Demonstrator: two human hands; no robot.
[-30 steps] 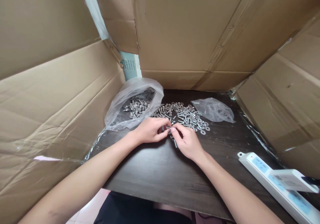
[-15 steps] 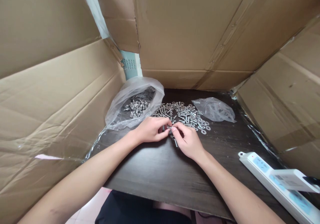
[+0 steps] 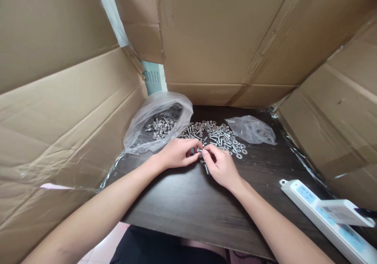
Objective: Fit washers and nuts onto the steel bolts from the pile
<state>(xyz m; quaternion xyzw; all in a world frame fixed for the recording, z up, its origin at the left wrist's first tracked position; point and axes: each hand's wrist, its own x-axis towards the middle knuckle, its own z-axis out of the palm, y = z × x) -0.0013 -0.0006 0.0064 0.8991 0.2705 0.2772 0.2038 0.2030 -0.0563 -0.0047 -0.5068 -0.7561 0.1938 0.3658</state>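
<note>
My left hand [image 3: 178, 154] and my right hand [image 3: 221, 166] meet fingertip to fingertip over the dark wooden table [image 3: 182, 201]. Both pinch a small silver bolt [image 3: 199, 150] between them. A few more bolts [image 3: 205, 167] lie under my right hand's fingers. Just behind the hands spreads a loose pile of silver bolts and washers [image 3: 219, 135]. An open clear plastic bag [image 3: 156, 121] holding more bolts sits to the left of the pile.
A smaller crumpled clear bag [image 3: 251, 130] lies right of the pile. A white power strip [image 3: 326, 217] with a plug in it rests at the table's right front. Tall cardboard walls [image 3: 224, 40] close in the left, back and right sides.
</note>
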